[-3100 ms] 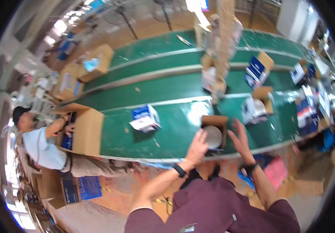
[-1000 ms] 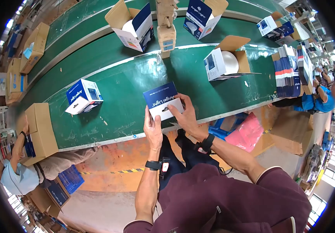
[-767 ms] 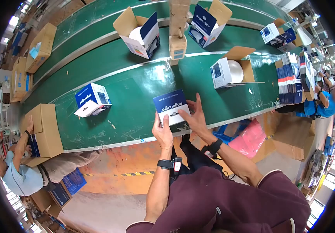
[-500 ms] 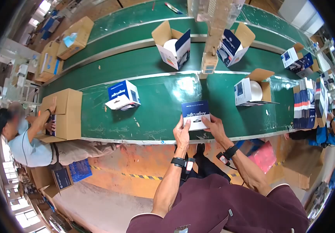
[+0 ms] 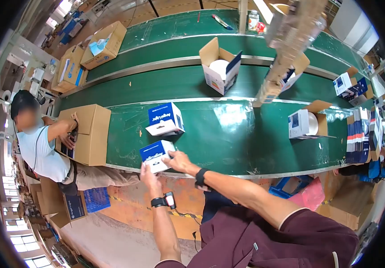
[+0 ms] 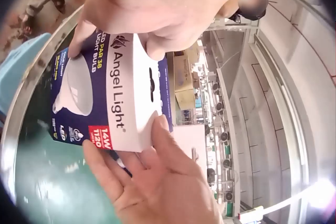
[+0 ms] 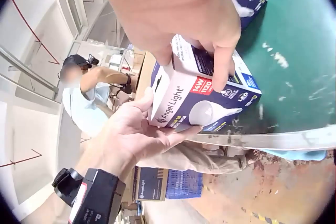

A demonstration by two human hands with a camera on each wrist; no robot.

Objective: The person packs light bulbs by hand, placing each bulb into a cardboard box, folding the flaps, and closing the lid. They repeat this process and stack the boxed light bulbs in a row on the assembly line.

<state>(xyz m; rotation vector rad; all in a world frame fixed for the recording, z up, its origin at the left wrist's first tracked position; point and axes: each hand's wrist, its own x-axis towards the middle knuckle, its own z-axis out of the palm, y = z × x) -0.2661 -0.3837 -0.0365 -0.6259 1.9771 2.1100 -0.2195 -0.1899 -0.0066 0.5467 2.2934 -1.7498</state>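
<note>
Both hands hold a blue-and-white Angel Light bulb box (image 5: 151,152) at the front edge of the green table. Its white top, with a black hanger slot, is folded down. My left hand (image 5: 150,177) grips the near left side. My right hand (image 5: 180,161) grips the right side, its fingers over the top edge. In the left wrist view the box face (image 6: 105,85) carries a printed reflector bulb, with fingers at both ends. A second bulb box (image 5: 165,119) stands just behind the held one, its white flap tilted toward me.
A person in a light shirt (image 5: 45,149) reaches into a large carton (image 5: 97,136) at the left. Opened boxes with white bulbs (image 5: 219,71) stand on the table behind and right (image 5: 302,123). A post (image 5: 275,76) rises mid-table; flattened boxes (image 5: 357,136) are stacked far right.
Earlier the hands were beside an open box with a round white top inside; later frames show a closed box in both hands. It has since moved left, close to the second box.
</note>
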